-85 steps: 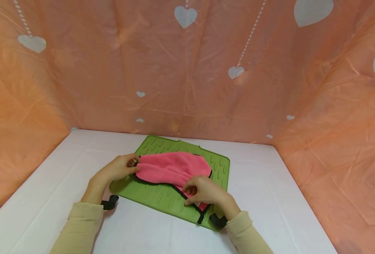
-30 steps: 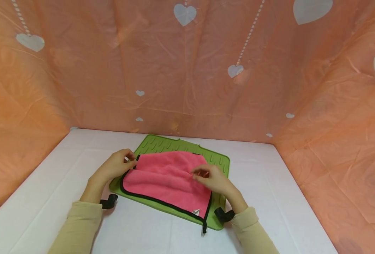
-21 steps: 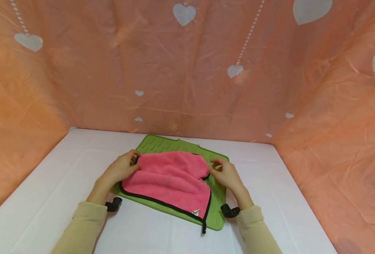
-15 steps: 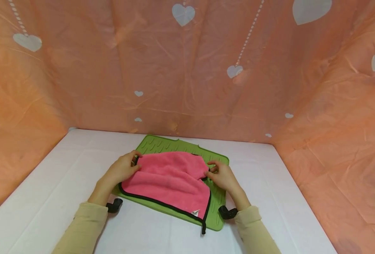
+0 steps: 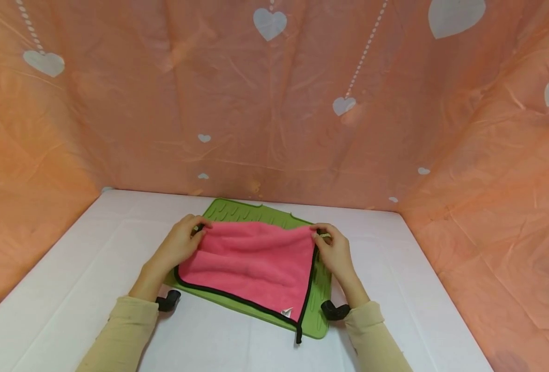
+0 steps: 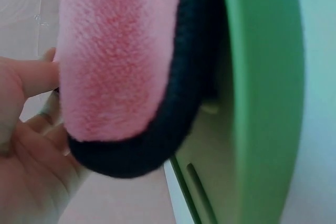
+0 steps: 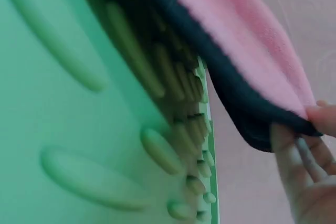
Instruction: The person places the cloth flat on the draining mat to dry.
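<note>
A pink plush cloth (image 5: 251, 263) with black edging, a black hanging loop (image 5: 299, 335) and a small white tag (image 5: 287, 312) lies over a green ridged mat (image 5: 323, 310). My left hand (image 5: 180, 243) pinches the cloth's far left corner between thumb and fingers. At the far right corner, my right hand (image 5: 336, 250) pinches the black edge. In the right wrist view that corner of the cloth (image 7: 247, 40) is lifted off the mat (image 7: 79, 129). The left wrist view shows the cloth's rounded black-edged side (image 6: 142, 150) hanging beside the left fingers.
The mat rests on a white table (image 5: 116, 248). Orange curtains (image 5: 237, 103) with white hearts stand behind and on both sides. Black wrist mounts (image 5: 168, 300) sit at both cuffs.
The near part of the cloth has been unfolded toward the person. My right hand has moved to the far right corner and drawn it outward and up; the folded-in corner is now spread.
</note>
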The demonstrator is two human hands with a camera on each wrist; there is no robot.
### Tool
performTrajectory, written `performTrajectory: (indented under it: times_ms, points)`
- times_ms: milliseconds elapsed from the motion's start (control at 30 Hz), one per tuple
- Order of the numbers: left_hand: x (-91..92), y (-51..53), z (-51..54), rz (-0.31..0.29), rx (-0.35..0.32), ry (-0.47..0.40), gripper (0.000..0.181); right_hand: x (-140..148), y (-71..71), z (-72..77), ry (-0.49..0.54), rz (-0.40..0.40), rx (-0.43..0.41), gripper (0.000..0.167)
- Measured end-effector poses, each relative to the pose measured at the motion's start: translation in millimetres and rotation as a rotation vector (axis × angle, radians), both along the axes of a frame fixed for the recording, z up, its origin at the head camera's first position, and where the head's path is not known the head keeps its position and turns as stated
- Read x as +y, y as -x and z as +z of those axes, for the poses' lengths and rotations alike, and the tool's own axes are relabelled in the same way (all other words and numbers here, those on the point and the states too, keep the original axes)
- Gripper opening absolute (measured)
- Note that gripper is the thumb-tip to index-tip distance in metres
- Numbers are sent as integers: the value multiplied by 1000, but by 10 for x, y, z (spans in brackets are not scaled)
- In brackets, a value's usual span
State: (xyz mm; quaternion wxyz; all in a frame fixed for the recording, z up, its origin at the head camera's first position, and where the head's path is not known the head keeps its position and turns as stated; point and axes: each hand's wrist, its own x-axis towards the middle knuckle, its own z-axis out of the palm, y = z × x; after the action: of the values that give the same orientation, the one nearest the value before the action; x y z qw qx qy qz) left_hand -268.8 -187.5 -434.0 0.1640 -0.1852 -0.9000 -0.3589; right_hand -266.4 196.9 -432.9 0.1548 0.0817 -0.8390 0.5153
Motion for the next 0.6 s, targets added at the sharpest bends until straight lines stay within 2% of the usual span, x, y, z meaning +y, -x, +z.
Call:
performTrajectory:
  times_ms: [67,167,333,433,500,600]
  points:
    - [4,-8,10,9,9,-5,21,28,13,4,-9,-39,20,20]
    - [7,-14,18,5,-18,-2,26,69,24,-9,-51,-56,8,22]
    - [10,-30,4,-55,-121,49,41,128,32,-49,-231,13,-126,28]
    - [9,-33,-22,-88,-146,79,49,153,36,-75,-319,62,-197,29]
    - [10,-31,-30,-90,-148,84,51,160,37,-82,-339,63,-214,27]
    - [-3,-30,-26,-62,-153,64,49,166,36,-82,-309,48,-213,26]
